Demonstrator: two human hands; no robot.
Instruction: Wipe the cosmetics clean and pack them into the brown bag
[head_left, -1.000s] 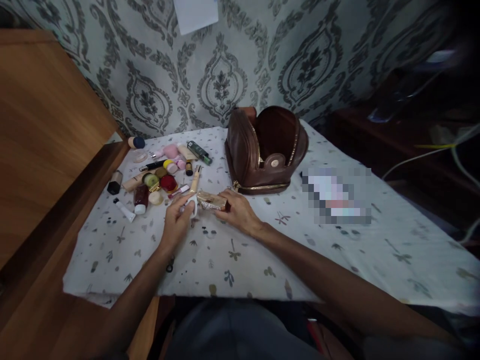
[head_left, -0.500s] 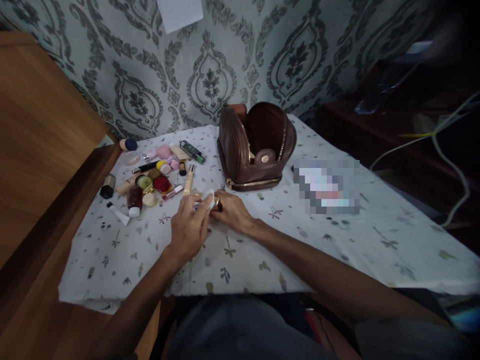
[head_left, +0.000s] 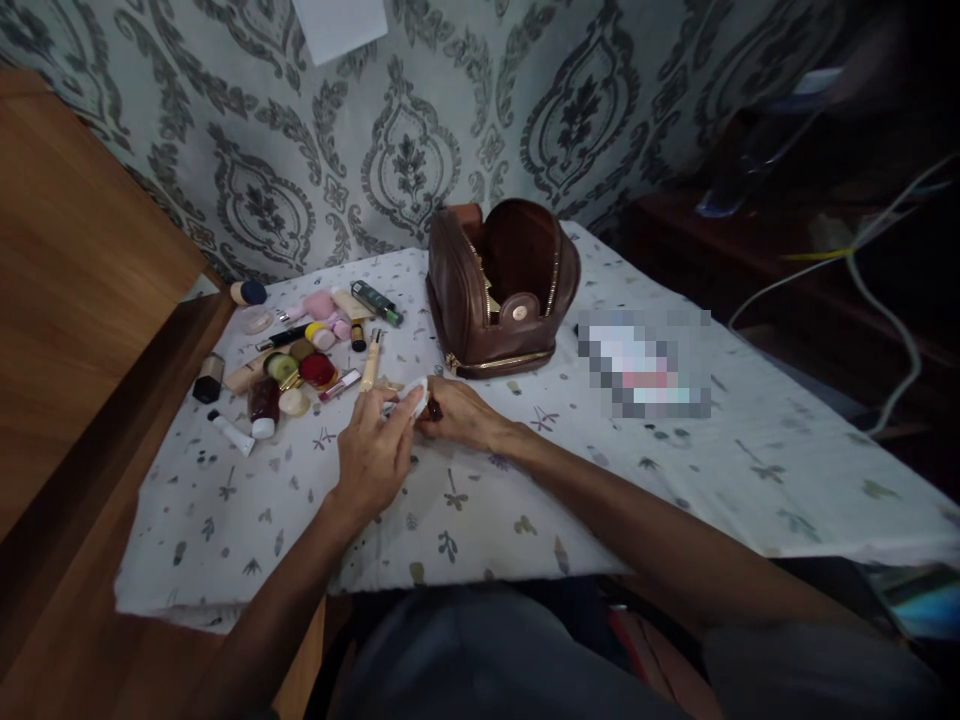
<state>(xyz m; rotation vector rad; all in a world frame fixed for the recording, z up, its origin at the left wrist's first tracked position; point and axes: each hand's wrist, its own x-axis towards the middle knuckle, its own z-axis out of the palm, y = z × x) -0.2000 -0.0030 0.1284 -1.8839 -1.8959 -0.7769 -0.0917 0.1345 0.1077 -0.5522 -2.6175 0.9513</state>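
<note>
My left hand is closed on a white tissue or pad, pinched near the fingertips. Against it, my right hand grips a small dark, glossy item; its kind is mostly hidden by the fingers. The two hands meet low over the cloth, with the tissue touching or nearly touching the dark item. Just beyond the left fingers lies a cream-coloured slim tube. Behind my right hand stands a brown cosmetic bag, unzipped with its flap up.
Left of the hands lie several cosmetics, among them a red round jar, a green bottle, a lip gloss tube and a small white tube. A blurred-out flat object lies right. A patterned cloth covers the table.
The view has shifted slightly, moving the scene a little left. In my right hand the dark item looks turned, with less gold showing. Both hands stay together.
</note>
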